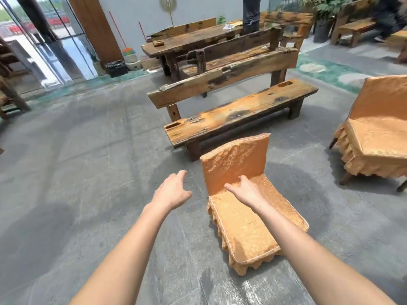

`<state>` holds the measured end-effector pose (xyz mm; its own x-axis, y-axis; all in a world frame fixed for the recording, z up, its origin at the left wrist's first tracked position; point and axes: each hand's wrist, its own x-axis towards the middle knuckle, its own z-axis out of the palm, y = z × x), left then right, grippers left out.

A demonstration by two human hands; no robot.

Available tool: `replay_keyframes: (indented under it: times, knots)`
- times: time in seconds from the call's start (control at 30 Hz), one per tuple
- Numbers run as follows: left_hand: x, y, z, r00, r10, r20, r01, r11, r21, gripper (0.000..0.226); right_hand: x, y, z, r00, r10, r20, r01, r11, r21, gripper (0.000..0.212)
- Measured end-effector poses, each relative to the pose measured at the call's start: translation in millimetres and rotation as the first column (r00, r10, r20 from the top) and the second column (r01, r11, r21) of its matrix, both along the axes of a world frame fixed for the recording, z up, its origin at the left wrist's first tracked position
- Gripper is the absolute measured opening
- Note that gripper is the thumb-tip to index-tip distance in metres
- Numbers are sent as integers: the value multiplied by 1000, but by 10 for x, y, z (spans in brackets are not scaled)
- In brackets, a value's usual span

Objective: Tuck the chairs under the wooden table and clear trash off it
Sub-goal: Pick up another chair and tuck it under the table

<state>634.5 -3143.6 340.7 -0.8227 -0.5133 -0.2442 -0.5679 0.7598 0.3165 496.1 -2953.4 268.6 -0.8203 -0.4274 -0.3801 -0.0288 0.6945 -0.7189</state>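
A chair (pixel 246 234) in a gold patterned cover stands on the grey floor just in front of me, its back toward a wooden bench. My right hand (pixel 243 189) reaches over the seat, fingers apart, close to the base of the backrest and holding nothing. To the left of the chair, over bare floor, my left hand (pixel 174 191) hovers open. A second gold-covered chair (pixel 374 137) stands at the right edge. Far back is the long wooden table (pixel 193 41), with crumpled white paper (pixel 229 27) and a small wooden box (pixel 158 42) on it.
A rough wooden bench (pixel 237 113) with a plank backrest stands between me and the table, with another bench behind it. A person's legs (pixel 251 14) show at the far side of the table. Glass doors are at left, plants and more benches at back right.
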Motion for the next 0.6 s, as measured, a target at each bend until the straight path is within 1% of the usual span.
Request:
replay_keyframes:
  times: [0.13, 0.2, 0.27, 0.33, 0.4, 0.5, 0.53, 0.6]
  knots:
    - [-791, -695, -24, 996, -78, -32, 78, 997, 5, 71, -584, -714, -159, 998, -66, 19, 65, 998, 20, 82]
    - [-1242, -1005, -98, 990, -141, -23, 142, 990, 7, 71, -866, -1053, -266, 993, -109, 34, 108, 994, 28, 84]
    - [-1748, -1324, -195, 976, -216, -12, 216, 976, -4, 73, -1171, -1395, -403, 982, -183, 43, 181, 983, 31, 87]
    - [-2276, -1609, -323, 952, -306, -5, 306, 952, -16, 72, -1475, -1691, -538, 954, -293, 60, 292, 956, 36, 84]
    - [-2786, -1868, -442, 910, -415, 14, 416, 909, -31, 69, -1729, -1972, -662, 911, -405, 76, 403, 914, 42, 76]
    - [-3402, -2198, -592, 807, -585, 79, 586, 810, 23, 67, -1900, -2304, -821, 794, -603, 80, 602, 798, 38, 52]
    - [-3568, -2290, -623, 772, -629, 93, 628, 777, 51, 68, -1932, -2408, -879, 758, -647, 78, 645, 762, 50, 50]
    - [-3903, -2470, -650, 703, -702, 119, 696, 712, 89, 68, -2033, -2630, -965, 697, -709, 101, 704, 705, 87, 55]
